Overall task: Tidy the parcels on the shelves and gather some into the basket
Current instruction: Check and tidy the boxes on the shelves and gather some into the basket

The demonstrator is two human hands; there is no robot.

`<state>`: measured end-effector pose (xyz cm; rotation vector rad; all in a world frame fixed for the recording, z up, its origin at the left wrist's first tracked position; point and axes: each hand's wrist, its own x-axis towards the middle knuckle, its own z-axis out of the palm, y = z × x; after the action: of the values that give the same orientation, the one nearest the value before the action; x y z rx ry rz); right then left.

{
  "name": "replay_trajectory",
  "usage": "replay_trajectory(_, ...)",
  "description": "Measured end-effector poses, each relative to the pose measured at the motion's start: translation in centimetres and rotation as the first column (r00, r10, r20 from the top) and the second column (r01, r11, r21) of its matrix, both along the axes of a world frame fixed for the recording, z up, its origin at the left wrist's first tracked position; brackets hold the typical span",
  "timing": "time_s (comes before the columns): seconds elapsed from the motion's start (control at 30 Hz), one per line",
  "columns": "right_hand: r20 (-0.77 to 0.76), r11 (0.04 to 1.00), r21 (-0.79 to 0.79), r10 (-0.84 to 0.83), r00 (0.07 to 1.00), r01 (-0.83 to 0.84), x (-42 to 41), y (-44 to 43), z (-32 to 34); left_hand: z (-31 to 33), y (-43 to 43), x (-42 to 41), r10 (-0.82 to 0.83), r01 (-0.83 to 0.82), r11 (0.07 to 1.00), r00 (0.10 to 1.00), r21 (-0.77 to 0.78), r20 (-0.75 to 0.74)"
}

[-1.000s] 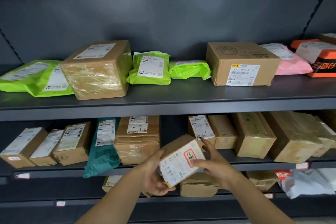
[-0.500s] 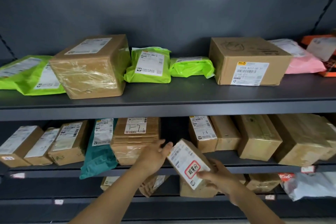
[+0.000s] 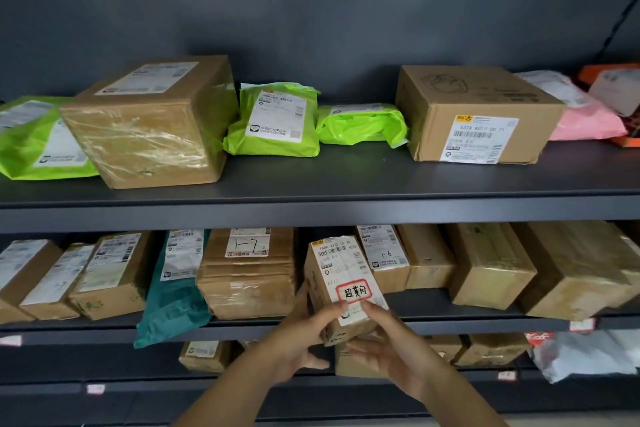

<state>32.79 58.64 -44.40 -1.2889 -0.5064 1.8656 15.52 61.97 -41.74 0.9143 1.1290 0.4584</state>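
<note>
Small box: as we look down at the middle shelf (image 3: pixel 450 314), a small cardboard box (image 3: pixel 341 282) with a white label and red stamp sits tilted at its front edge, between the taped stack (image 3: pixel 247 282) and the box marked 1-6 (image 3: pixel 382 255).
Left hand (image 3: pixel 301 329): we see it closed around the box's left side.
Right hand (image 3: pixel 391 343): its fingers grip the lower right corner.

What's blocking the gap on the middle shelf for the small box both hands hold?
Nothing visible. The small brown cardboard box, held by the left hand and right hand, already points into the gap between the 1-7 carton and 1-6 box.
</note>
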Motion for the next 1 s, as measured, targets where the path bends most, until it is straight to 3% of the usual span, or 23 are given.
replay_trajectory(0.1,0.220,0.994,0.059,0.079,0.972,-0.094,0.9,0.1,0.1,-0.8,0.4,0.3,0.111,-0.111,0.994,0.994,0.009,0.006)
replay_trajectory(0.17,0.486,0.992,0.121,-0.079,0.870,0.023,1.6,1.1,0.0,-1.5,0.6,-0.1,0.155,-0.155,0.988,0.988,0.010,-0.010)
replay_trajectory(0.2,0.632,0.976,0.201,-0.199,0.749,0.090,2.0,1.8,-0.2,-1.8,0.7,-0.4,0.165,-0.165,0.986,0.986,0.010,-0.013)
replay_trajectory(0.27,0.867,0.948,0.318,-0.285,0.409,-0.014,3.0,3.5,-0.8,-2.4,0.7,-0.8,0.171,-0.171,0.985,0.985,0.009,-0.030)
replay_trajectory(0.33,0.974,0.956,0.226,-0.218,0.067,-0.188,3.3,5.1,-1.3,-2.7,0.5,-1.1,0.168,-0.168,0.986,0.985,0.015,-0.039)
replay_trajectory(0.4,0.986,0.961,0.101,-0.132,-0.106,-0.257,3.1,6.5,-1.5,-3.1,0.3,-1.3,0.154,-0.153,0.988,0.987,0.019,-0.044)
replay_trajectory(0.57,0.974,0.965,-0.049,-0.011,-0.225,-0.258,2.4,9.2,-2.7,-3.5,0.6,-1.8,0.116,-0.116,0.993,0.993,-0.001,-0.033)
replay_trajectory(0.67,0.961,0.972,-0.021,-0.044,-0.273,-0.232,2.3,9.8,-3.3,-3.5,0.6,-2.0,0.124,-0.124,0.992,0.992,-0.006,0.000)
replay_trajectory(0.77,0.966,0.975,0.047,-0.101,-0.240,-0.219,2.0,9.2,-3.7,-3.2,0.4,-1.9,0.123,-0.123,0.992,0.992,-0.004,0.024)
replay_trajectory(0.93,0.964,0.947,0.226,-0.251,-0.089,-0.226,1.4,5.5,-5.4,-2.6,-0.4,-1.7,0.143,-0.142,0.990,0.988,-0.020,0.060)
replay_trajectory(1.0,0.963,0.948,0.228,-0.253,-0.091,-0.223,1.6,4.5,-5.6,-2.4,-0.6,-1.5,0.158,-0.156,0.987,0.985,-0.029,0.066)
